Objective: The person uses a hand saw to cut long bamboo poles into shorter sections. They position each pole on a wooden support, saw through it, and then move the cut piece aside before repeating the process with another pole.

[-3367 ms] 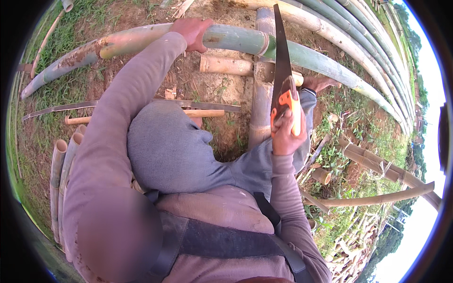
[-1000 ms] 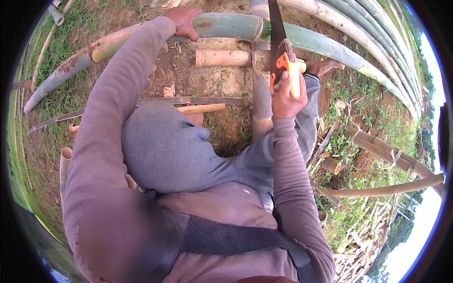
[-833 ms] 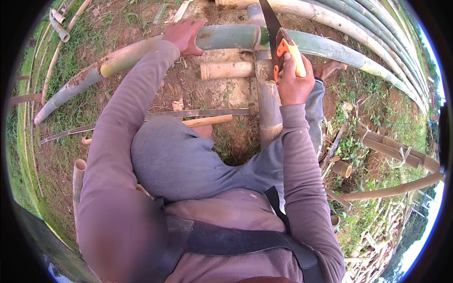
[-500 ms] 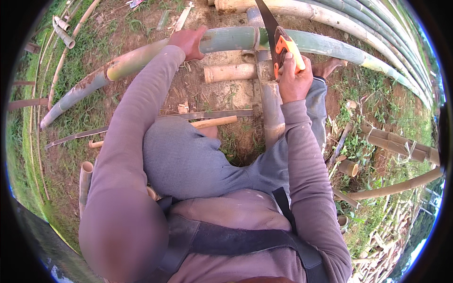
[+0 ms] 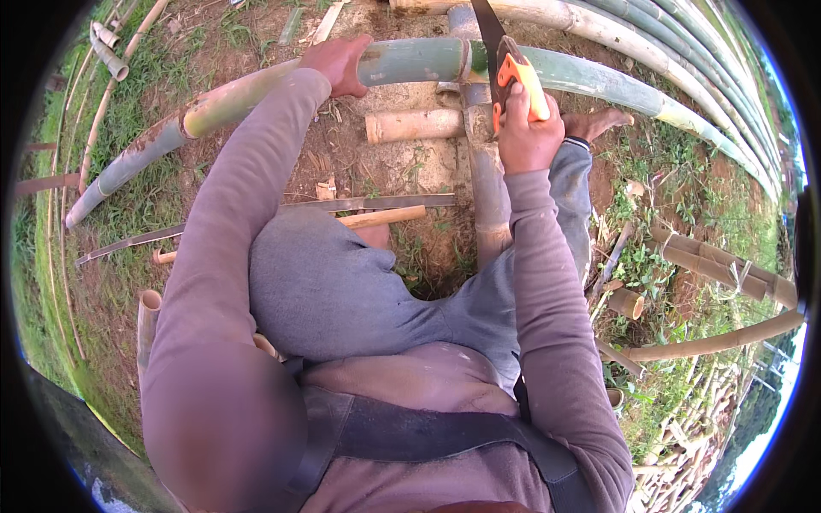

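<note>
A thick green bamboo pole [image 5: 419, 61] lies crosswise in front of me, resting over an upright-running bamboo support [image 5: 489, 175]. My left hand [image 5: 339, 65] is wrapped over the pole left of its middle joint, gripping it. In my right hand [image 5: 530, 128] is a hand saw [image 5: 523, 85] with an orange and black handle. Its dark blade crosses the pole just right of the joint and points away from me. How deep the blade sits in the bamboo cannot be made out. A short cut bamboo piece [image 5: 415, 126] lies on the ground below the pole.
Long bamboo poles [image 5: 650, 64] are stacked at the far right. By my left leg lie a long flat blade [image 5: 368, 203] and a wooden handle [image 5: 385, 217]. Brown bamboo lengths [image 5: 727, 265] stand at right, above a heap of split pieces [image 5: 693, 427].
The saw and my right hand have shifted slightly away from me and upward in view. My left hand keeps its grip on the pole; the whole view has shifted a little.
</note>
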The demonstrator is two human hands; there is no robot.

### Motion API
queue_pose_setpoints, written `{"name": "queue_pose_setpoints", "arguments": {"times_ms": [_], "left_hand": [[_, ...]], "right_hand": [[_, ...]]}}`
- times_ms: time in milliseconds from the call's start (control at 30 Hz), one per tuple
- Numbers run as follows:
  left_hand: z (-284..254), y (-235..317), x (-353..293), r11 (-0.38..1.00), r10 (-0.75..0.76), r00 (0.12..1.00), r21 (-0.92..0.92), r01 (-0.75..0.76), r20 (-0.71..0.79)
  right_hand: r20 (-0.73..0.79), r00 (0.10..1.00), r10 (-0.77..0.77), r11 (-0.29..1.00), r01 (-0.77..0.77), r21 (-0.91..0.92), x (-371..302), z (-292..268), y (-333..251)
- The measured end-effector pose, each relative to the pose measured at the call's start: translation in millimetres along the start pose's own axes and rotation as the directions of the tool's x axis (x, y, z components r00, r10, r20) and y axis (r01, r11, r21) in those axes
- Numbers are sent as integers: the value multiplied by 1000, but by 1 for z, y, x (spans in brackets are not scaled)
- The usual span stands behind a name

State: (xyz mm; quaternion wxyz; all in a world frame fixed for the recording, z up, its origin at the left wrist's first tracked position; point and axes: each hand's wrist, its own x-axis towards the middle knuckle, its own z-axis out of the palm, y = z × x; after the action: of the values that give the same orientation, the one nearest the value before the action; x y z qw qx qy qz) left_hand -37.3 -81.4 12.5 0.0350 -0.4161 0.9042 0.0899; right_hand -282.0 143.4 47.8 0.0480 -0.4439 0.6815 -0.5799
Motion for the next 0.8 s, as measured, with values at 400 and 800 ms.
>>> {"name": "queue_pose_setpoints", "arguments": {"times_ms": [400, 800], "left_hand": [[-5, -13, -6, 1000, -29, 997, -7, 30, 73], [-8, -9, -7, 998, -62, 996, 14, 61, 57]], "right_hand": [[150, 962, 229, 967, -242, 76, -192, -154, -50], [158, 956, 249, 961, -264, 85, -66, -46, -8]]}}
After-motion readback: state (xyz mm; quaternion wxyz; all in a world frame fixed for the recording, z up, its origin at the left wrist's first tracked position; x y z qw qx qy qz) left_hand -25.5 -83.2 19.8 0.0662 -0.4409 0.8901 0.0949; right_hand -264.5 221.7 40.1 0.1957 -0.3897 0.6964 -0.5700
